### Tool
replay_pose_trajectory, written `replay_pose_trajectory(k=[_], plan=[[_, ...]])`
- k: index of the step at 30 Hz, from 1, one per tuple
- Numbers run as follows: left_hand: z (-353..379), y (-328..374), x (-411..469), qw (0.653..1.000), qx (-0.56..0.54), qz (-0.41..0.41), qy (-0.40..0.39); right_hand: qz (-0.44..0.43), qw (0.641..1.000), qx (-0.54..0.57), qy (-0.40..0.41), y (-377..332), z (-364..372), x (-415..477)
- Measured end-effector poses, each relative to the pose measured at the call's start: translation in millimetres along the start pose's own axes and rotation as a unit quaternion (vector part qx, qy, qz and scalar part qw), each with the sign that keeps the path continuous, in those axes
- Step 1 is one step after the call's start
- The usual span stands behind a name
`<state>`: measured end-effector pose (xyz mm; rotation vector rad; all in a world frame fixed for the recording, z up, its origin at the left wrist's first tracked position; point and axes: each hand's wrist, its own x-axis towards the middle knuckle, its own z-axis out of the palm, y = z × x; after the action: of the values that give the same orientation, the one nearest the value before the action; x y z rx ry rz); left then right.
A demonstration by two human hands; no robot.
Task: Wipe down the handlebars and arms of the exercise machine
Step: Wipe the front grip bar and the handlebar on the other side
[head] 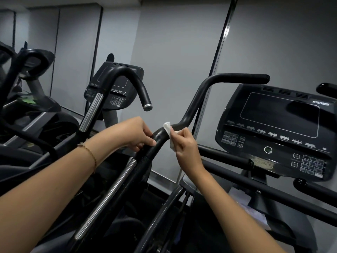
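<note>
At the low bend of the nearer machine's handlebar [193,105], just left of the console [273,125], both hands meet on the black tube. The left hand [136,133] sits just below the bend, its grip curled over the tube from the left side, steadying it. The right hand [184,145] comes in from the other side. Its grip pinches a crumpled white wipe [168,131] between thumb and fingers and holds it against the tube right at the bend, just beside the left fingertips.

The next stroke turns on the way the tube runs. Its long axis climbs from the lower left, past a chrome strip [111,192], up to the hands. Beyond the wipe it kinks briefly to the right, rises steeply away from the person, then levels off toward a rounded end above the console. So the upper handlebar lies up and to the right of the wipe, and the right hand is the nearer one to it. The lower arm runs down from under the left hand, back toward the person.

I judge the wiping to be at the bend, and I cannot tell which stretch is already clean. An upward stroke would call for sliding the wipe along that rising axis while the left hand braces below. A second machine [116,84] stands well apart to the left.
</note>
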<state>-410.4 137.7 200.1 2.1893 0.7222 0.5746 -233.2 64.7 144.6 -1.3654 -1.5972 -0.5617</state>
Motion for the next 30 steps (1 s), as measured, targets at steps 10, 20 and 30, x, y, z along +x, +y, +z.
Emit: replay_pose_trajectory(k=[10, 20, 30], plan=[[2.0, -1.5, 2.9, 1.0, 0.016, 0.002, 0.01, 0.281, 0.958, -0.006, -0.058, 73.0, -11.5, 66.1], [2.3, 1.2, 4.7, 0.999, 0.029, -0.01, 0.01, 0.08, 0.978, -0.097, -0.165, 47.9, -21.8, 68.9], [2.9, 0.0, 2.1, 0.999, 0.035, -0.003, 0.021, 0.115, 0.918, -0.24, -0.295, 26.9, -12.1, 104.3]])
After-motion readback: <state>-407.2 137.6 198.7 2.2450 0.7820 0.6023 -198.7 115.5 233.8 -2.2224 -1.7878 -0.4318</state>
